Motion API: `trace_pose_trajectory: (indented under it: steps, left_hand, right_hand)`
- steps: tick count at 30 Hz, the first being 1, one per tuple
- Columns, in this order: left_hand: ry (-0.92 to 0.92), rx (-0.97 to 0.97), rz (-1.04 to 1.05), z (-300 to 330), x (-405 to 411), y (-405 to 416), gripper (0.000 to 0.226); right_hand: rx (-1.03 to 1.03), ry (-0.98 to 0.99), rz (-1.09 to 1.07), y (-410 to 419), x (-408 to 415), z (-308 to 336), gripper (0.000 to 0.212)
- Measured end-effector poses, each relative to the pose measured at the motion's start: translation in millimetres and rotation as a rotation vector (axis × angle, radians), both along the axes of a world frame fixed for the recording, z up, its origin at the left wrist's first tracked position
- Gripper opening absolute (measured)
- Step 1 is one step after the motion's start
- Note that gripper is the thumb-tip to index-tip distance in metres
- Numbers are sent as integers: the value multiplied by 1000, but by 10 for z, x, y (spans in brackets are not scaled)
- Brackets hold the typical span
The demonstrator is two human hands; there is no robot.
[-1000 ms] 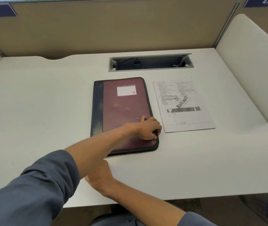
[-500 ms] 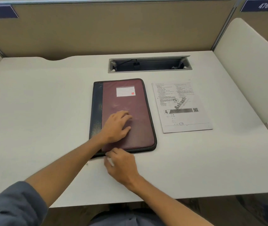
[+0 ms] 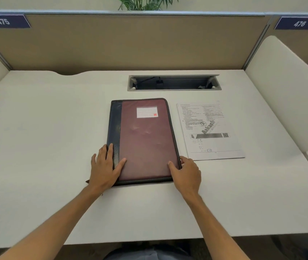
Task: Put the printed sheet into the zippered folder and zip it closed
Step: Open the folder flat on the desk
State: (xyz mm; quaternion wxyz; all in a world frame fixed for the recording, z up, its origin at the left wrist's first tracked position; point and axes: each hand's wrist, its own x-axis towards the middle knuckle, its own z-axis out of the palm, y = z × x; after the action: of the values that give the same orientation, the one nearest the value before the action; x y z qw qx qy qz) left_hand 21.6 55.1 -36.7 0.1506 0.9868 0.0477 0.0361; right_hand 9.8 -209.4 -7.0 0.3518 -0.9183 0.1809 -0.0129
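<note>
- The left hand lies flat with loose fingers on the zippered folder.
- The right hand touches its other edge; fingertips hidden, grip unclear.
- The printed sheet lies on the tabletop just past the right fingers, its words too small to read.

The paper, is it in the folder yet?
Not yet. The paper lies flat on the desk, right of the folder, whose cover is down with both hands at its near corners.

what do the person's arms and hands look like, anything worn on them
Both forearms are bare as far as this view shows; no sleeve cuff is in frame. The left hand and right hand wear no gloves, and no ring, watch or bracelet is visible. Nails look short and unpainted. A strip of grey-blue clothing shows at the bottom edge.
</note>
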Motion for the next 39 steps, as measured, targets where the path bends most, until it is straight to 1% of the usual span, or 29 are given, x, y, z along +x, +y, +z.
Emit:
trace_pose_trajectory:
  steps: [2, 4, 7, 9, 10, 12, 15, 17, 18, 19, 22, 23, 25, 27, 28, 29, 30, 32, 33, 34, 36, 39]
  left_hand:
    - [8, -1, -1, -3, -1, 0, 86]
    - [28, 11, 0, 15, -2, -7, 84]
    - [41, 97, -1, 137, 19, -6, 81]
    - [40, 159, 5, 363, 66, -32, 80]
    - [44, 157, 18, 518, 100, -61, 81]
    - [61, 64, 62, 893, 198, -159, 91]
    - [60, -154, 81, 1481, 392, -328, 110]
    - [47, -259, 44, 1849, 504, -403, 114]
    - [54, -290, 27, 1997, 550, -422, 110]
    - [75, -309, 9, 2123, 589, -429, 101]
    - [134, -317, -48, 2333, 678, -343, 63]
    - [143, -338, -46, 2364, 689, -270, 57]
    - [149, -426, -37, 2401, 682, -78, 58]
    - [149, -553, -48, 2427, 638, 128, 62]
    - [147, -590, -54, 2437, 612, 240, 63]
    - [146, -600, -55, 2444, 589, 355, 62]
    - [149, -594, -49, 2449, 565, 474, 60]
    - [164, -590, -18, 2445, 520, 718, 52]
    - [166, -602, 2, 2428, 498, 838, 48]
    - [161, -621, 21, 2403, 475, 954, 45]
    - [130, -666, 57, 2331, 422, 1176, 41]
    - [66, -666, 106, 2158, 357, 1492, 43]
  right_hand:
    - [169, -4, -85, 6, 17, 50, 31]
    - [310, -56, -138, 1, 22, 118, 33]
    - [457, -222, -156, 64, 8, 318, 30]
    - [534, -330, -131, 180, -11, 513, 30]
    - [563, -377, -105, 260, -22, 616, 30]
    - [580, -459, -29, 462, -41, 823, 30]
    - [541, -580, 84, 761, -62, 1103, 31]
    - [509, -632, 164, 943, -57, 1242, 30]
    - [499, -642, 202, 1030, -56, 1299, 28]
    - [493, -649, 237, 1117, -51, 1350, 26]
    - [470, -664, 318, 1331, -35, 1447, 24]
    - [472, -667, 341, 1381, -25, 1462, 24]
    - [570, -647, 391, 1432, 5, 1447, 27]
    - [658, -588, 408, 1422, 34, 1324, 39]
    - [625, -543, 409, 1396, 51, 1206, 44]
    - [524, -483, 414, 1357, 72, 1049, 47]
    - [355, -398, 432, 1303, 95, 866, 50]
    - [-47, -175, 500, 1171, 115, 475, 61]
    - [-185, -79, 526, 1103, 110, 296, 65]
    - [-268, -12, 542, 1041, 95, 137, 68]
    - [-345, 36, 559, 945, 54, -102, 70]
    - [-377, -12, 556, 884, 13, -249, 71]
